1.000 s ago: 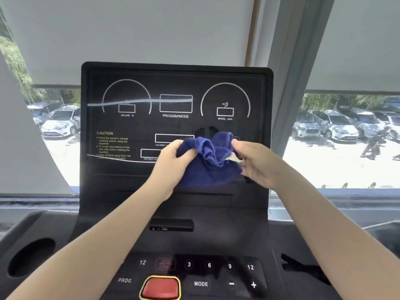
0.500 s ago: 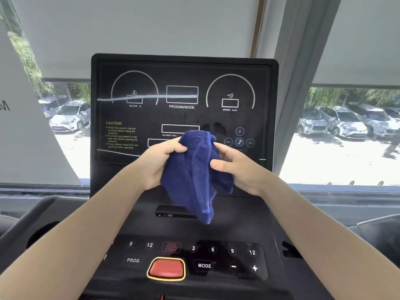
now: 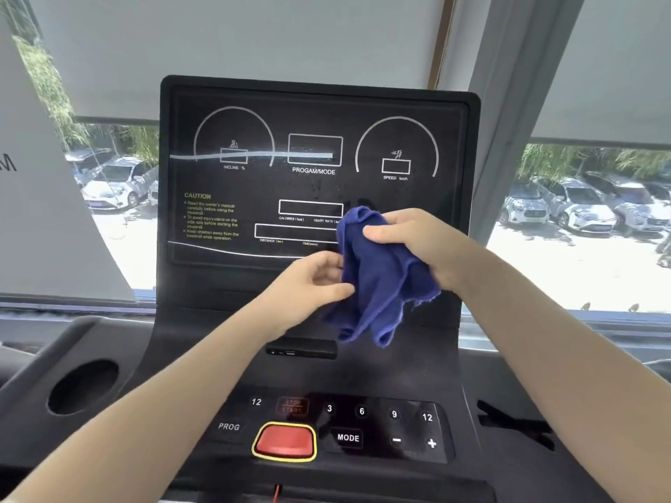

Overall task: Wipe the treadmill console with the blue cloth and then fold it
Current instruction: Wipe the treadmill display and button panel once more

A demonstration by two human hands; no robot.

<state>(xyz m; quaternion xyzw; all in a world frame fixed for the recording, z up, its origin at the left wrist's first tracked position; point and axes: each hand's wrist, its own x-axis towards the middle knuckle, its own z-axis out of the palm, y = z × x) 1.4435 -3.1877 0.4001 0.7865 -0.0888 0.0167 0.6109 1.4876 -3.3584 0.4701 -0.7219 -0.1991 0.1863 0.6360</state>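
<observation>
Your right hand (image 3: 417, 245) grips the blue cloth (image 3: 377, 281) near its top, fingers curled over a bunched fold, with the thumb pressed against the front of the fabric. Your left hand (image 3: 316, 281) meets the cloth's left edge, its fingers (image 3: 336, 261) bent and its thumb lying along the fabric, pinching that edge. The cloth hangs crumpled in front of the lower right part of the treadmill console (image 3: 316, 176), covering the right end of the readout boxes, and its loose lower corners dangle above the small slot (image 3: 301, 348) below the screen. Whether it touches the console surface cannot be told. Near the bottom edge of the console sit the red button (image 3: 285, 441) and the MODE key (image 3: 348, 437); a round cup holder (image 3: 83, 386) lies at the left.
</observation>
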